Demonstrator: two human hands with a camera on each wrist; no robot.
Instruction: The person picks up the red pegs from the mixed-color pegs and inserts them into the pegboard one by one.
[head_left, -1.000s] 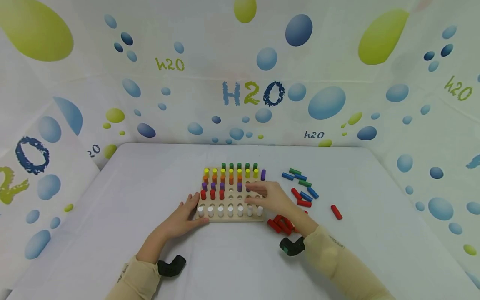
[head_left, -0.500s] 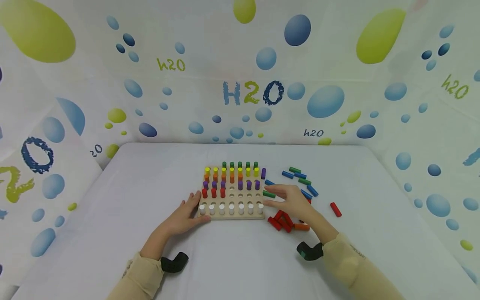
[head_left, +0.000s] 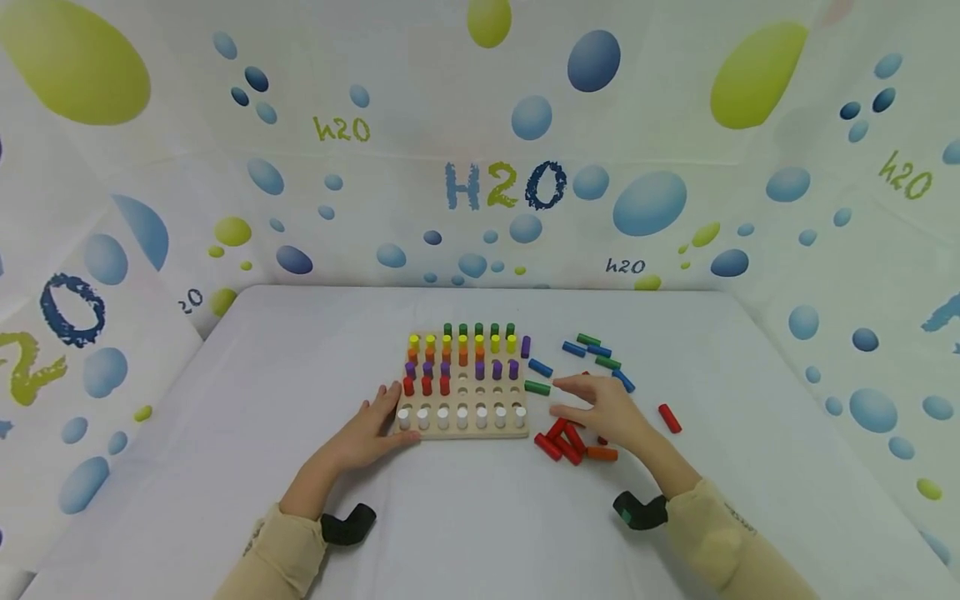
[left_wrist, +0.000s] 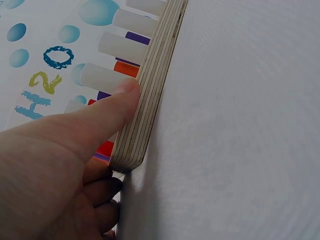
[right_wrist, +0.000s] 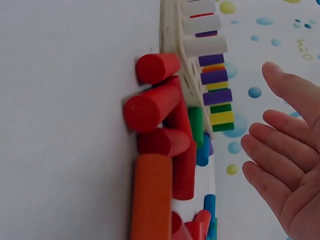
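Seven white pegs [head_left: 461, 418] are seated upright along the near side of a wooden pegboard [head_left: 480, 433], which is set about midway between the left and right edges of the worktop [head_left: 322, 342]. Red, purple, orange, yellow and green rows are ranged behind; several red-row holes are unfilled. The board's near-left corner is held by the left hand [head_left: 363, 433], thumb on the near edge, fingers along the side. Nothing is held by the right hand [head_left: 603, 408]; its fingers and thumb are spread apart, toward the worktop's right edge.

Risks, as judged: a green peg [head_left: 537, 387] is lodged just beside the board and could be shoved aside if the board is slid. The red heap [head_left: 567, 450], round-sided, could be set rolling if brushed by palm or sleeve. An orange peg [head_left: 602, 453] could be mistaken for red, so near is it placed.
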